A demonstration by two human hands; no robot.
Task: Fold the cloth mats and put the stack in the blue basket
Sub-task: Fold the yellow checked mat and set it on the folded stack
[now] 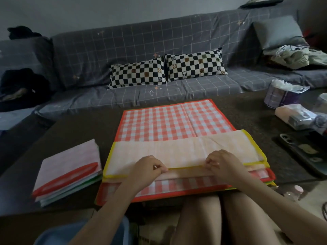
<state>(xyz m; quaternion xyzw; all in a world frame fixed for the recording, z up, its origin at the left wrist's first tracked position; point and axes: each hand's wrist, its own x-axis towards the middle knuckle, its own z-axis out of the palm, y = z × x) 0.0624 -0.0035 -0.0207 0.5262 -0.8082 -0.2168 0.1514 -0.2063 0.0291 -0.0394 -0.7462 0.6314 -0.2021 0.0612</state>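
A yellow-edged cloth mat lies folded over on a pile of flat mats; its pale underside faces up. My left hand and my right hand both pinch its yellow near edge, a little apart from each other. Under it lies a red-edged checked mat, spread flat, with more mats below. A stack of folded mats sits to the left on the dark table. The blue basket shows at the bottom left, below the table edge and partly hidden by my left arm.
A phone and plastic-wrapped packs lie on the table's right side, with a tissue roll behind them. A grey sofa with two checkered cushions stands beyond the table. My knees are under the table's near edge.
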